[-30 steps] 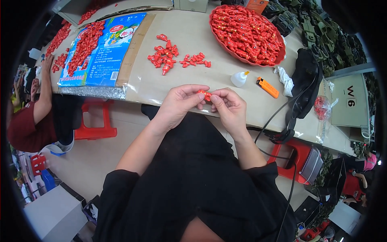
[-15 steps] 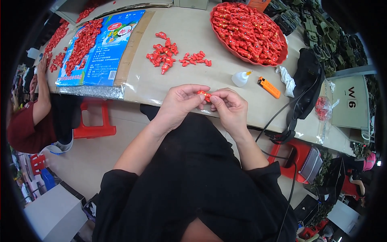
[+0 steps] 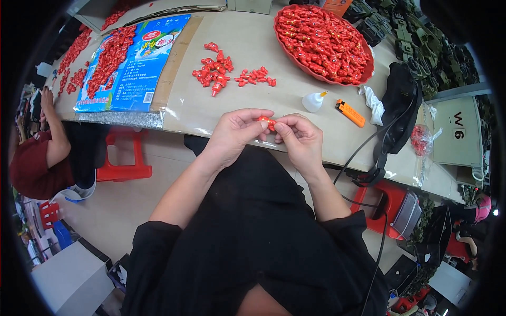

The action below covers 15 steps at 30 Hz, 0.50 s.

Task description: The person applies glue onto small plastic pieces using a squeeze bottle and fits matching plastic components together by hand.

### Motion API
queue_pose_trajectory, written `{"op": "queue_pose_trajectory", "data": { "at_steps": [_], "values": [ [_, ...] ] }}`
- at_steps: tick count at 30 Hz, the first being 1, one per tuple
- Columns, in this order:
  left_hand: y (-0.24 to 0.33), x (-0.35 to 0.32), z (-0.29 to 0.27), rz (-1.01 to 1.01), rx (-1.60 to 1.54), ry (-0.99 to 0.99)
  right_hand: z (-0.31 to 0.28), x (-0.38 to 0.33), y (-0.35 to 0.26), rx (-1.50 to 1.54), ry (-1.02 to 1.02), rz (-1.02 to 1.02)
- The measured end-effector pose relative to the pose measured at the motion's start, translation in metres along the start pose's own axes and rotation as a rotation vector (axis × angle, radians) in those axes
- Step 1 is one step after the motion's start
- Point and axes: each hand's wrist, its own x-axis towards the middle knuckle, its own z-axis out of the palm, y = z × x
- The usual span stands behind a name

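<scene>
Between my two hands, at the table's near edge, is a small shiny red figurine piece (image 3: 268, 123) with gold marks. My left hand (image 3: 237, 134) is closed, pinching it between thumb and fingers. From the other side my right hand (image 3: 301, 137) grips the same piece with thumb and forefinger. Fingers hide much of it. Beyond my hands lie a pile of red figurine bodies (image 3: 213, 71) and a smaller pile of little red parts (image 3: 255, 77). To the right stand a white glue bottle (image 3: 312, 102) with a yellowish tip and an orange box cutter (image 3: 350, 112).
A red basin (image 3: 363, 79) heaped with red pieces sits at the far right. Near it are a crumpled white tissue (image 3: 374, 105), a black bag (image 3: 398, 110) and a cable. A blue printed cardboard sheet (image 3: 139, 79) bears more pieces at left, where another person (image 3: 45, 163) sits.
My hands stay almost in place, with the red piece slightly turned between my fingers. The person at left has drawn an arm back a little.
</scene>
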Motion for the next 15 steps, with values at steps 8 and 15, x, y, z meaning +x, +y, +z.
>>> {"op": "queue_pose_trajectory", "data": {
  "at_steps": [8, 15],
  "values": [
    [-0.0013, 0.0002, 0.0001, 0.005, 0.008, 0.012, 0.0005, 0.0002, -0.0002, -0.019, -0.002, -0.027],
    [-0.0021, -0.0009, 0.0017, 0.026, 0.021, 0.018, 0.0009, -0.0002, -0.0006, -0.021, -0.001, -0.034]
  ]
}}
